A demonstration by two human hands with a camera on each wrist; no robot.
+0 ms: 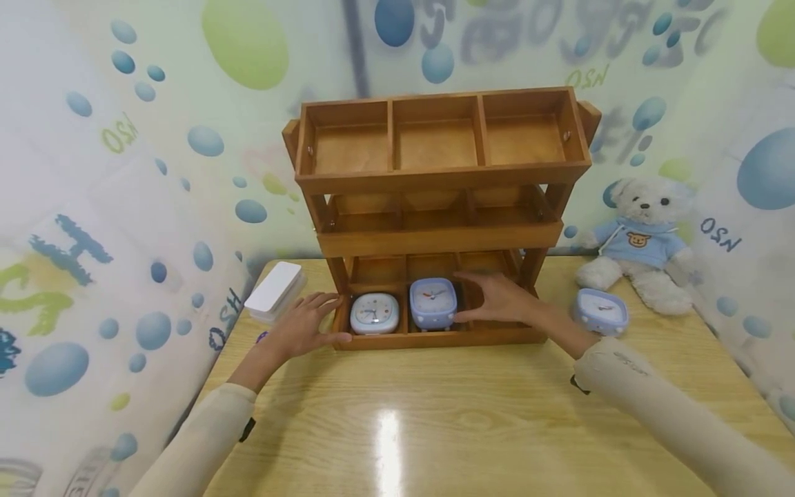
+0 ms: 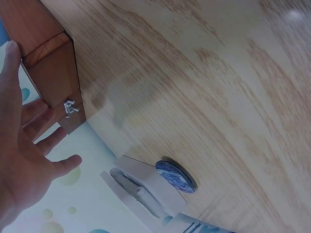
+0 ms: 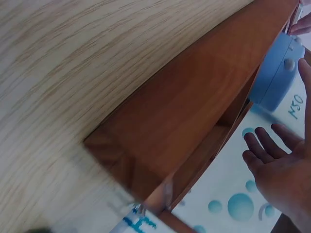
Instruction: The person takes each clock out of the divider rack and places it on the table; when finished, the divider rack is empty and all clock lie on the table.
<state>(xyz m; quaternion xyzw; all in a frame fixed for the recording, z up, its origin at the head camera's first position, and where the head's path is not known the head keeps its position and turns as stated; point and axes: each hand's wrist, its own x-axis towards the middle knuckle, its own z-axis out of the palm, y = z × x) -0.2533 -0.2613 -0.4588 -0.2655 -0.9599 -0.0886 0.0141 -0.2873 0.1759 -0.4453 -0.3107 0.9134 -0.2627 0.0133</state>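
Observation:
In the bottom row of a wooden shelf (image 1: 441, 338) sit two alarm clocks. The white and pale-blue alarm clock (image 1: 375, 314) is in the left compartment, and the periwinkle alarm clock (image 1: 433, 304) stands in the middle one, its face tipped upward. My right hand (image 1: 497, 297) is just right of the periwinkle clock, thumb and fingers spread apart; in the right wrist view the fingers stand clear of its blue body (image 3: 277, 73). My left hand (image 1: 304, 324) is at the shelf's lower left end, fingers extended, thumb by the front edge; contact is hard to tell.
Another periwinkle clock (image 1: 600, 312) lies on the table right of the shelf, before a white teddy bear (image 1: 640, 235) in a blue hoodie. White boxes (image 1: 275, 290) lie at the left, with a round patterned object (image 2: 176, 175) beside them. A patterned wall (image 1: 248, 138) closes the back.

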